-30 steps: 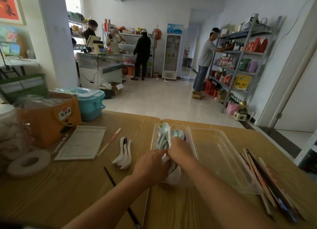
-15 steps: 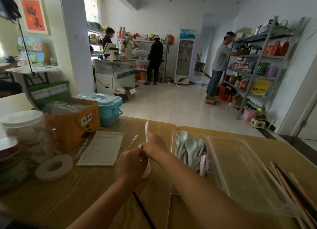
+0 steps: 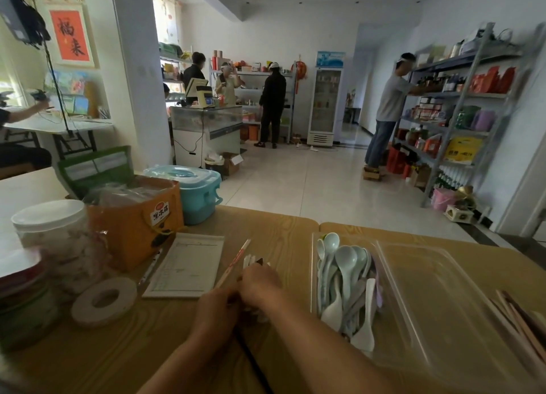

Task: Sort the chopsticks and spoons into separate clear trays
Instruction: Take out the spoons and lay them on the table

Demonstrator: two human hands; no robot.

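Both hands down on the bench (image 3: 295,225), left of the trays. Left hand (image 3: 217,311) curled at the near end of a pale chopstick (image 3: 233,263); looks pinched, contact partly hidden. Right hand (image 3: 260,284) cupped over a small bunch of white spoons (image 3: 251,260), fingers closed around them as far as visible; count hidden under the hand. Dark chopstick (image 3: 251,361) lying on the bench under the forearms, not held.

Spoon tray (image 3: 313,275) just right of the hands, already loaded with pale green and white spoons (image 3: 345,278). Second clear tray (image 3: 443,290) beside it, apparently bare. More chopsticks (image 3: 520,319) piled at far right, seemingly on the bench past that tray.

Likely step: gather the loose spoons, move to the spoon tray. Tips:
- Keep bowls nested, handles aligned, grip near the necks to stop fanning.
- Lift clear of the tray rim, lower in, no dropping on the stack.
- Keep chopstick separate in the other hand; carry to the bare tray, parallel to the long side.
- Watch notepad (image 3: 189,266) and tape roll (image 3: 103,300) on the sweep.
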